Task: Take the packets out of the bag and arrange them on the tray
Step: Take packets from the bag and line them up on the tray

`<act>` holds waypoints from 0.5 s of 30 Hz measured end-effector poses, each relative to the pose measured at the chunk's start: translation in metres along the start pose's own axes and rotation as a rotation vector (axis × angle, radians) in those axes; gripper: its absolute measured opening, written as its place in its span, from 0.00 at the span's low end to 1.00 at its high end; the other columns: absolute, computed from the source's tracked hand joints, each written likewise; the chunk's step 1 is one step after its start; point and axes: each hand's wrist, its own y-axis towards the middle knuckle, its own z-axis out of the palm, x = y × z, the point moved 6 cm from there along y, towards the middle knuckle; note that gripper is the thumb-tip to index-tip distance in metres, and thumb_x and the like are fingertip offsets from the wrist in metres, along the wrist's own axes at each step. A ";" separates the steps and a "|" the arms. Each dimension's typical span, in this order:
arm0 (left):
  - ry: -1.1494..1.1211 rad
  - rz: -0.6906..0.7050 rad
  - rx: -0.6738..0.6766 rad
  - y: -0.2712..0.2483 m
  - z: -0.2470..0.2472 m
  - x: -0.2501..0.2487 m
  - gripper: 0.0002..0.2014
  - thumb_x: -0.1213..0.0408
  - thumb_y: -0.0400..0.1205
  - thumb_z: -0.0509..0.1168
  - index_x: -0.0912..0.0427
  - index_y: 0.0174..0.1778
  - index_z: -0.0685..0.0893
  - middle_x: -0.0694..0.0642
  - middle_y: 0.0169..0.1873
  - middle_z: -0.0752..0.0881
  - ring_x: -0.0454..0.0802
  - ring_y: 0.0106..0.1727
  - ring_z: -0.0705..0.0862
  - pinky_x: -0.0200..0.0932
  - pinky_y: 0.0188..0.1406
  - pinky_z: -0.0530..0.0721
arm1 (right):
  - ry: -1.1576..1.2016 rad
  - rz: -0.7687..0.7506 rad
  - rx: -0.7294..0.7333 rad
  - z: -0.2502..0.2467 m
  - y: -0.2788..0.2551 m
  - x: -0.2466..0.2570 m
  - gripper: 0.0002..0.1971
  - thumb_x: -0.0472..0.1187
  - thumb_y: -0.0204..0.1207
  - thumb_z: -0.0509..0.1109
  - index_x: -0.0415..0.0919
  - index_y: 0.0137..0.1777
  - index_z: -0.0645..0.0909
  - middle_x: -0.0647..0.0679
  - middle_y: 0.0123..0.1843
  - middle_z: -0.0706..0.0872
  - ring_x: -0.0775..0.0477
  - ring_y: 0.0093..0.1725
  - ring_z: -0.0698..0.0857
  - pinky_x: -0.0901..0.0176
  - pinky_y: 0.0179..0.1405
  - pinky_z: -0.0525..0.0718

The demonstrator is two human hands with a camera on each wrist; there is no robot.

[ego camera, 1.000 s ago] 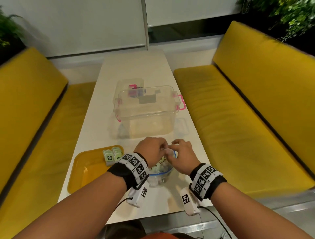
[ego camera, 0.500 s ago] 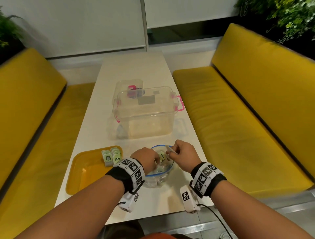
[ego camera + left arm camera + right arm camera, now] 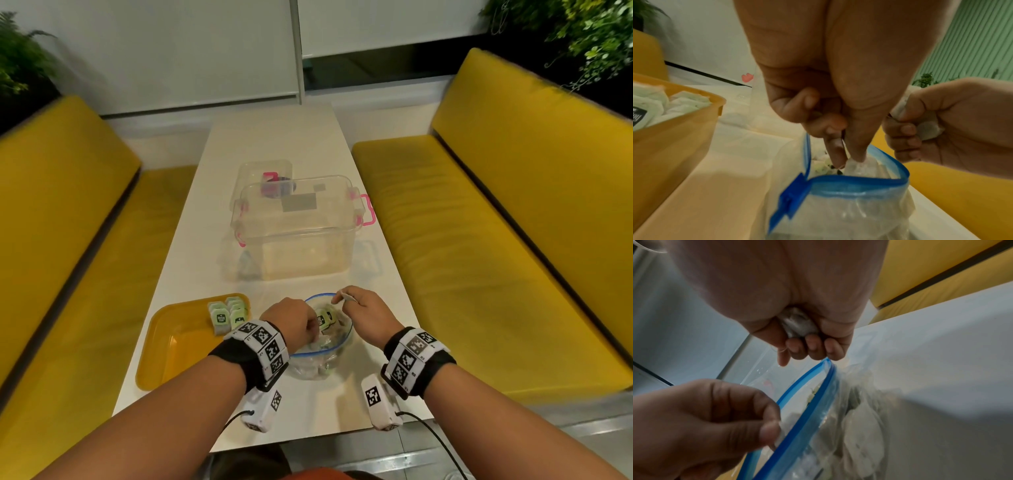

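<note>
A clear zip bag with a blue rim stands open on the table's near end, with pale packets inside. My left hand reaches into its mouth, and thumb and forefinger pinch a green packet there. My right hand sits at the bag's far right rim, fist curled round a whitish crumpled packet that also shows in the left wrist view. The yellow tray lies left of the bag, with several green packets in its far right corner.
A clear plastic box with pink latches stands just beyond the bag, a smaller clear tub behind it. Yellow benches flank the white table. The table's near edge lies close below my wrists.
My hands, joined over the bag a second ago, have parted. The left has dipped into the bag's mouth and now has a green packet. The right has stayed at the rim.
</note>
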 end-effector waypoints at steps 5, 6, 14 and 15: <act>-0.187 0.033 -0.145 -0.004 -0.020 0.004 0.04 0.61 0.78 0.69 0.47 0.46 0.86 0.46 0.37 0.88 0.45 0.41 0.85 0.38 0.43 0.79 | -0.032 -0.078 0.045 0.004 0.001 0.004 0.04 0.38 0.69 0.64 0.48 0.36 0.76 0.54 0.32 0.79 0.51 0.34 0.78 0.55 0.40 0.78; -0.235 0.036 -0.159 -0.004 -0.023 0.005 0.06 0.61 0.79 0.69 0.47 0.49 0.84 0.45 0.37 0.89 0.43 0.41 0.85 0.37 0.41 0.77 | -0.031 -0.093 0.051 0.004 0.001 0.005 0.01 0.40 0.66 0.63 0.48 0.36 0.75 0.54 0.31 0.78 0.50 0.34 0.77 0.54 0.40 0.78; -0.328 0.101 -0.253 -0.011 -0.044 0.007 0.12 0.59 0.80 0.70 0.42 0.57 0.77 0.39 0.38 0.88 0.32 0.33 0.79 0.38 0.43 0.76 | -0.015 -0.086 0.074 0.003 0.008 0.005 0.08 0.42 0.78 0.71 0.47 0.56 0.86 0.54 0.46 0.90 0.53 0.46 0.88 0.54 0.54 0.86; -0.340 0.110 -0.271 -0.012 -0.046 0.007 0.12 0.59 0.80 0.70 0.42 0.56 0.78 0.38 0.38 0.88 0.30 0.32 0.79 0.38 0.44 0.77 | 0.001 -0.089 0.088 0.003 0.008 0.006 0.08 0.42 0.79 0.71 0.45 0.55 0.87 0.52 0.48 0.91 0.52 0.49 0.89 0.55 0.55 0.86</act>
